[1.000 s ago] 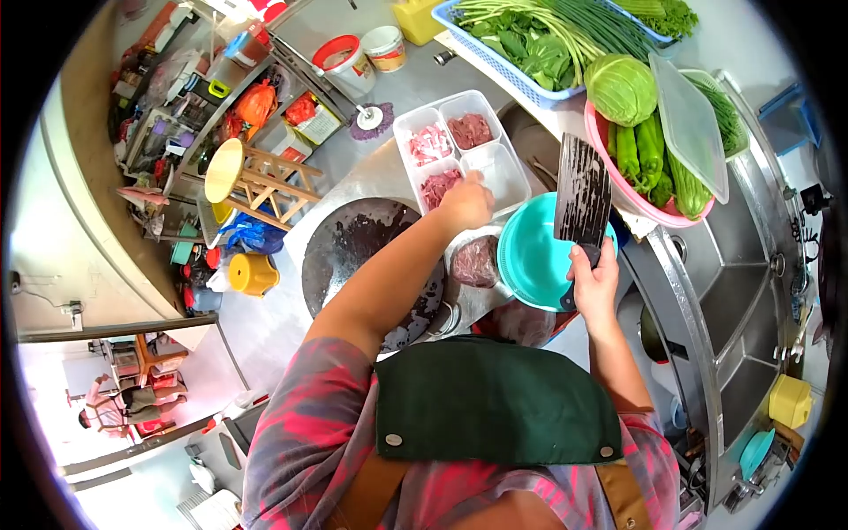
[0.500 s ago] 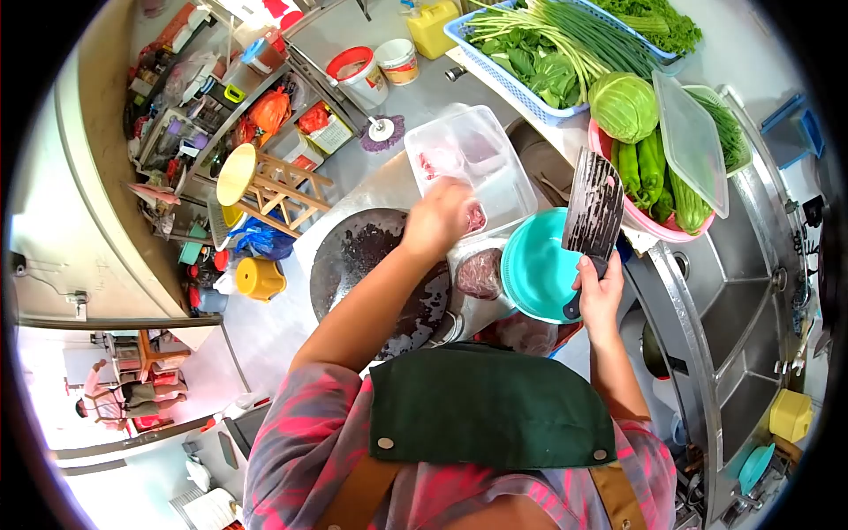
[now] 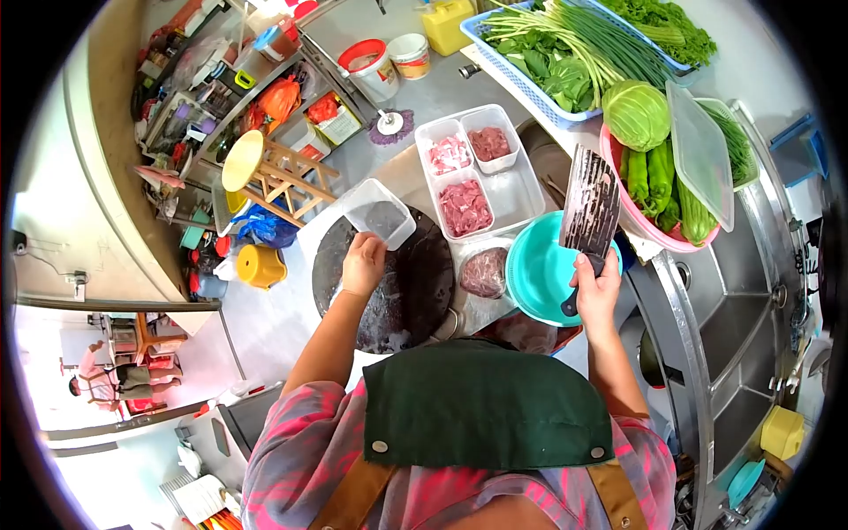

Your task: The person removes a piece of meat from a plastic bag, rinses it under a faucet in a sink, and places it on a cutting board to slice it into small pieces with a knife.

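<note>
My left hand (image 3: 364, 264) is closed on the near edge of a clear square plastic container (image 3: 389, 217), held over the round dark chopping block (image 3: 389, 291). The block's surface looks wet. My right hand (image 3: 597, 287) grips the black handle of a cleaver (image 3: 590, 201), its smeared blade pointing away from me above the rim of a turquoise basin (image 3: 537, 287). Beyond the block, a translucent tray (image 3: 517, 199) holds three tubs of cut raw meat (image 3: 465, 208). A bagged lump of dark meat (image 3: 483, 272) lies between block and basin.
A pink basin (image 3: 618, 190) with a cabbage (image 3: 636, 116) and green peppers stands right of the cleaver. Behind it is a blue basket (image 3: 530, 86) of greens. Steel sinks (image 3: 738, 327) line the right; a wooden stool (image 3: 265, 172) is left. Another person (image 3: 115, 384) appears far left.
My left hand has moved left and nearer, from the meat tray to over the chopping block, and now holds the clear container. My right hand keeps the cleaver in nearly the same place.
</note>
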`<state>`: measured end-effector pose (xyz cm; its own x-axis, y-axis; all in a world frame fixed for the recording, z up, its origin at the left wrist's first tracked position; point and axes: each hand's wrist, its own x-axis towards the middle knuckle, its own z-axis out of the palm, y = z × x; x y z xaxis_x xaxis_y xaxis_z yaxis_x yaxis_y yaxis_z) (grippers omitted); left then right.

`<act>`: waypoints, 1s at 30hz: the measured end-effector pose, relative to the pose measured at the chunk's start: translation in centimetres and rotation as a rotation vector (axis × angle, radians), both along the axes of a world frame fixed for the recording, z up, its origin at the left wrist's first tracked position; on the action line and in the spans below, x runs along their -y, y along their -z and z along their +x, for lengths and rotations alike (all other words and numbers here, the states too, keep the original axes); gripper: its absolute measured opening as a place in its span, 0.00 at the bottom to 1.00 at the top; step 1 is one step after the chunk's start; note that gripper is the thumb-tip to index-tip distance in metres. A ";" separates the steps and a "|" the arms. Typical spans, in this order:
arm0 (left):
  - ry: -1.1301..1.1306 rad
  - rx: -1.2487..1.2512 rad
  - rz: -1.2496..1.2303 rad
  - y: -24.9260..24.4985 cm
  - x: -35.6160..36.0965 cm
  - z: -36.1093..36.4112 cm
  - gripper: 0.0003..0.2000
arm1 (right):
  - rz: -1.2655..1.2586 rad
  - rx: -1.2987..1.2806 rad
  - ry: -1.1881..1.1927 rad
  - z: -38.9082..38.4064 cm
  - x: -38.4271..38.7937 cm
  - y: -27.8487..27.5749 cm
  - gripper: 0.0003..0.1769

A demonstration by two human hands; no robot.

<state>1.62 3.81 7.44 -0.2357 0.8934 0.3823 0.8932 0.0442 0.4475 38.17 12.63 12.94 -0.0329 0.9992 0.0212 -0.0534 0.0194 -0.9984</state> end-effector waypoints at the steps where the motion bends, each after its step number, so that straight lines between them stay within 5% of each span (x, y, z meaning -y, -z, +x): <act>1: -0.048 -0.010 -0.063 -0.5 0.3 0.4 0.07 | 0.014 0.004 0.002 0.0 -0.1 0.0 0.06; 4: -0.145 -0.054 -0.019 -3.2 -0.3 2.9 0.12 | 0.038 0.011 0.000 0.2 -0.1 0.2 0.07; 9: 0.085 -0.091 -0.097 -2.1 -2.5 3.8 0.17 | 0.036 0.012 -0.021 0.6 0.2 0.6 0.08; 14: -0.177 -0.272 -0.207 -0.3 -2.3 3.0 0.16 | 0.051 -0.006 0.016 1.0 0.4 0.6 0.09; 19: -0.026 -0.341 -0.034 0.4 -1.7 2.5 0.06 | 0.052 0.022 0.036 1.7 0.7 0.9 0.10; 30: 0.444 -0.214 0.241 -2.2 -10.0 11.2 0.08 | 0.034 0.019 0.014 1.0 1.1 -0.3 0.08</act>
